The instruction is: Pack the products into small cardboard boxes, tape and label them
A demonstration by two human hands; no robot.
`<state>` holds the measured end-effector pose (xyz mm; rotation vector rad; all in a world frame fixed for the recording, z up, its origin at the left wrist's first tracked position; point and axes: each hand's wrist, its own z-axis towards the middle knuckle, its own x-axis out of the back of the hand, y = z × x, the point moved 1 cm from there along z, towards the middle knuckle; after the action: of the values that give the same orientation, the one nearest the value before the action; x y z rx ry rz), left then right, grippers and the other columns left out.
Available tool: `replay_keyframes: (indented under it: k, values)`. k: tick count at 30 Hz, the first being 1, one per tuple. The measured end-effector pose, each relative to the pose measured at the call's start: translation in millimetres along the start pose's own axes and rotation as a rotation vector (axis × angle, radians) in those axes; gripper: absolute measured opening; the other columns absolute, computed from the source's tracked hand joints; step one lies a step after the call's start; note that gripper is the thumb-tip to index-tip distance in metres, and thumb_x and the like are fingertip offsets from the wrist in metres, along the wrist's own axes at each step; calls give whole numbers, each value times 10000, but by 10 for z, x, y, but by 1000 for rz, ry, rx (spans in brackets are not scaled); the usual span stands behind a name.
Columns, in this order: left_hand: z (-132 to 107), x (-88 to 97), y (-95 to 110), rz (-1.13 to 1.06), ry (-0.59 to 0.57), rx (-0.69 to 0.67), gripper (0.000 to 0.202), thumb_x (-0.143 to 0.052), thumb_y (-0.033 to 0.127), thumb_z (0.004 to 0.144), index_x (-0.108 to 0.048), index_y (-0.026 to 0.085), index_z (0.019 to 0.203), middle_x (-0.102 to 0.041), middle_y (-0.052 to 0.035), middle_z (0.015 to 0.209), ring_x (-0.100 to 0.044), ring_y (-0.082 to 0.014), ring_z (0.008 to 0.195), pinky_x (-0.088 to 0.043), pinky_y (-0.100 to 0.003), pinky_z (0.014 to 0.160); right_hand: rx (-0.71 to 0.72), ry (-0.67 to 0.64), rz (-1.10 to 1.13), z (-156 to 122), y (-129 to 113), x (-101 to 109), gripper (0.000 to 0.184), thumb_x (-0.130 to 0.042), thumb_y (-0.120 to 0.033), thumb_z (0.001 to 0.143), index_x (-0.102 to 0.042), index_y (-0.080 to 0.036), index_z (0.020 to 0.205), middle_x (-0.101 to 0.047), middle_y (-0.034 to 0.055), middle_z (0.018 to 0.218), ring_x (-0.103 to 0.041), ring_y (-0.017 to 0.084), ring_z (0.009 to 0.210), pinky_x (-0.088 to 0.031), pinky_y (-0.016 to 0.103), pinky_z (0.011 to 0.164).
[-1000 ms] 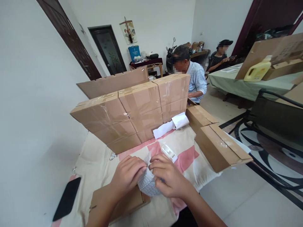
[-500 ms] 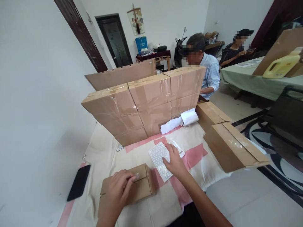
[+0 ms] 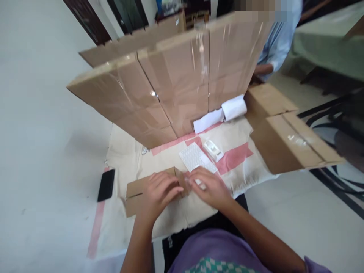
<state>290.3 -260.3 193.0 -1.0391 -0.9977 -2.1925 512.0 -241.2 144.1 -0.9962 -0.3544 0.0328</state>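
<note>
My left hand (image 3: 160,189), blurred, curls over the top of a small brown cardboard box (image 3: 135,195), thumb toward the box's right end. What it holds, if anything, I cannot make out. To the right of that box my right hand (image 3: 210,187) is closed, fingertips pointing left near the box end. Something small and pale (image 3: 200,184) shows under its fingers, too blurred to name. Just beyond the right hand lies a white sheet printed like a keyboard or a thin white keyboard (image 3: 195,156). Beside it rests a white tape-dispenser-like object (image 3: 213,150).
A wall of taped cardboard (image 3: 176,83) rises behind the work area. At its foot lies a white paper roll (image 3: 234,107), partly unrolled. Open cardboard boxes (image 3: 301,140) stand right. A black phone (image 3: 106,185) lies left on the cloth (image 3: 125,151). Someone's sleeve (image 3: 280,45) shows beyond.
The view has tipped downward. My right hand has left the keyboard and come back toward me, close to the left hand at the box. The white object beside the keyboard is now uncovered.
</note>
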Motion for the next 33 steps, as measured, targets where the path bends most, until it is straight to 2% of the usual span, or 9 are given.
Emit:
replay_keyframes:
  k: [4, 8, 11, 14, 19, 23, 27, 30, 33]
  values:
    - [-271, 74, -263, 201, 82, 249, 186, -562, 362, 1021, -664, 206, 1018, -723, -48, 967, -640, -212, 939, -432, -353, 847, -174, 81, -210, -228, 487, -2, 115, -581, -148, 954, -667, -211, 912, -719, 55, 947, -654, 218, 930, -507, 370, 849]
    - [-490, 26, -467, 283, 67, 373, 200, -520, 330, 1031, -668, 200, 1000, -704, -60, 996, -623, -224, 976, -435, -374, 880, -288, -9, -402, -301, 685, -318, 160, -573, -157, 975, -708, -198, 898, -742, 63, 936, -652, 237, 917, -488, 391, 846]
    - [-507, -28, -483, 313, 24, 334, 141, -562, 308, 1010, -665, 213, 989, -693, -50, 1001, -614, -222, 982, -443, -374, 895, -267, -172, -382, -258, 634, -496, 170, -587, -138, 963, -745, -193, 929, -754, 75, 1052, -653, 253, 1023, -494, 413, 909]
    - [-493, -26, -474, 350, 1, 317, 120, -588, 305, 997, -656, 210, 969, -677, -51, 984, -609, -225, 968, -448, -376, 885, -203, -450, -157, -337, 576, -372, 218, -652, -139, 922, -760, -201, 1102, -696, 85, 1306, -630, 265, 1206, -500, 434, 1032]
    - [-527, 16, -516, 302, -5, 314, 127, -567, 287, 1003, -660, 203, 1027, -666, -69, 1023, -610, -227, 997, -456, -385, 911, -386, -440, -54, -571, 607, -7, 740, -774, -295, 855, -487, -271, 1537, -481, 119, 1571, -448, 323, 1455, -406, 523, 1192]
    - [-541, 19, -574, 270, -15, 299, 143, -571, 302, 995, -677, 208, 1017, -683, -70, 1024, -618, -229, 1000, -469, -392, 925, -255, -483, 50, -250, 619, -417, 1321, -897, -420, 708, -6, -276, 1671, -115, 149, 1724, -123, 338, 1598, -232, 538, 1281]
    - [-600, 139, -516, 214, 48, 279, 161, -553, 287, 984, -698, 217, 994, -703, -80, 1030, -643, -244, 1005, -499, -430, 949, -72, -454, 138, 54, 607, -700, 1233, -915, -363, 641, -202, -266, 1641, -297, 169, 1596, -331, 314, 1506, -336, 464, 1226]
    - [-711, 299, -449, 277, 282, 348, 165, -549, 307, 966, -702, 255, 999, -700, -82, 1061, -642, -295, 1083, -490, -526, 1033, -101, -311, 96, -342, 517, -229, 1027, -916, -417, 602, -448, -287, 1507, -382, 140, 1511, -453, 306, 1414, -412, 430, 1165]
    - [-818, 265, -542, 306, 397, 484, 185, -532, 348, 965, -697, 310, 1039, -692, -59, 1083, -630, -312, 1121, -472, -564, 1080, -271, -57, -56, -1324, 141, 567, 1024, -869, -569, 619, -426, -290, 1499, -426, 157, 1510, -508, 366, 1380, -480, 479, 1099]
